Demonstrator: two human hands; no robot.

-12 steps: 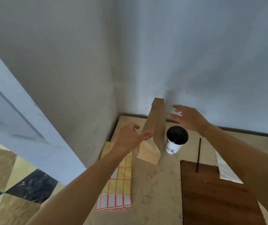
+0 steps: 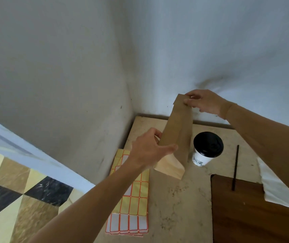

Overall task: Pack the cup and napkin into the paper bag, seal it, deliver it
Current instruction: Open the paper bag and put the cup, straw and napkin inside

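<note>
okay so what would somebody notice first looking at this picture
A tall brown paper bag held flat and upright at the table's far corner, right hand pinching its top, left hand gripping lower down. Beside it stands a white cup with a black lid.

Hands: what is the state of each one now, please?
Left hand: closed on the lower part of the paper bag.
Right hand: pinching the bag's top edge.

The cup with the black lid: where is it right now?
In the head view the cup stands upright on the table, right of the paper bag and left of the black straw, not yet packed.
</note>
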